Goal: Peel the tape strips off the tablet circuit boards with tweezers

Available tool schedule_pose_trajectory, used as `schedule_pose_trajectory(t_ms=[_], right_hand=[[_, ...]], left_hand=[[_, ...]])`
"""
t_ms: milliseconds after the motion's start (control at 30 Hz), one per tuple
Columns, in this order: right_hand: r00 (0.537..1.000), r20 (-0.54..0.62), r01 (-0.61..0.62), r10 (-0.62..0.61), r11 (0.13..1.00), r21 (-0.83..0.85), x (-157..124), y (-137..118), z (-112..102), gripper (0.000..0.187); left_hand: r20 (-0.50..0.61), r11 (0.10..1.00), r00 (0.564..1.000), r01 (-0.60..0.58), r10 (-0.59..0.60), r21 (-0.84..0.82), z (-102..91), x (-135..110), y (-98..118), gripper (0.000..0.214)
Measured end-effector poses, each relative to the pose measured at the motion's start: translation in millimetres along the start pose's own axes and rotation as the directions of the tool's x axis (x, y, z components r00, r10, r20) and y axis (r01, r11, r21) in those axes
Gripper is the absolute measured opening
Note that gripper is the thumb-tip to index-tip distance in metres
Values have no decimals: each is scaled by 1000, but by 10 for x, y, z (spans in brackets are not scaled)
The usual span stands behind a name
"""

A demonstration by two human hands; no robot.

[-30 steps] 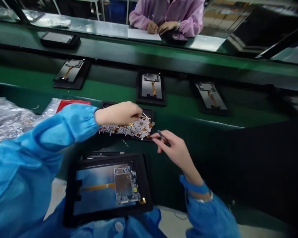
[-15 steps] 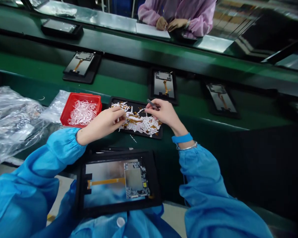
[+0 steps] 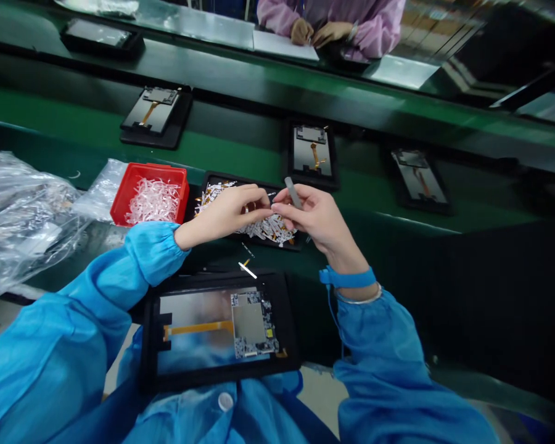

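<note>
My left hand (image 3: 240,209) and my right hand (image 3: 308,213) meet fingertip to fingertip above a black tray (image 3: 205,185) heaped with small white and orange flex cables (image 3: 266,229). Grey tweezers (image 3: 293,193) stick up from my right hand, held between its fingers. The left thumb and fingers are pinched; whatever lies in them is too small to make out. Below the hands, a tablet screen assembly (image 3: 197,308) with a circuit board (image 3: 250,324) and an orange ribbon lies in a black frame close to my body. A loose flex cable (image 3: 248,269) rests just beyond that frame.
A red bin (image 3: 185,191) of clear plastic strips stands left, beside plastic bags (image 3: 23,222). Several screen assemblies, one of them this unit (image 3: 312,151), lie along the green line (image 3: 240,139). Across it, a person in pink sleeves (image 3: 382,31) works with both hands.
My left hand has moved right, out of the cable heap, to meet my right hand. A white flex cable now lies near the frame. The tweezers point more upright.
</note>
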State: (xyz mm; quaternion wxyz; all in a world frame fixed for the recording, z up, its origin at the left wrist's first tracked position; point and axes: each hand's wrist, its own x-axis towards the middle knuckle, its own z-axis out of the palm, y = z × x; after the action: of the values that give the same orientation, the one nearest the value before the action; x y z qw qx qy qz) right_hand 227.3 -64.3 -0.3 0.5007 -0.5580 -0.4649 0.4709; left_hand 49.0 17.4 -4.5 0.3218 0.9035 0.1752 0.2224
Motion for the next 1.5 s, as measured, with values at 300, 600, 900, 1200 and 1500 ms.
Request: schedule_pose_trajectory(t_ms=[300, 600, 900, 1200, 1500], right_hand=[[990, -96, 98, -101, 995, -35, -438, 8, 195, 29], [998, -1, -61, 61, 998, -7, -703, 117, 24, 20], [983, 47, 183, -179, 901, -394, -974, 324, -7, 8], [956, 107, 288, -273, 808, -514, -1021, 518, 228, 9], [951, 230, 301, -205, 783, -544, -990, 516, 318, 9]], left_hand=[[-64, 990, 998, -17, 8, -140, -23, -159, 246, 23], [77, 992, 997, 35, -25, -125, -181, -301, 331, 16], [105, 927, 972, 163, -209, 337, -75, -581, 21, 25], [149, 977, 973, 153, -175, 151, -107, -660, 42, 14], [-105, 873, 966, 259, -237, 414, -280, -735, -84, 37]])
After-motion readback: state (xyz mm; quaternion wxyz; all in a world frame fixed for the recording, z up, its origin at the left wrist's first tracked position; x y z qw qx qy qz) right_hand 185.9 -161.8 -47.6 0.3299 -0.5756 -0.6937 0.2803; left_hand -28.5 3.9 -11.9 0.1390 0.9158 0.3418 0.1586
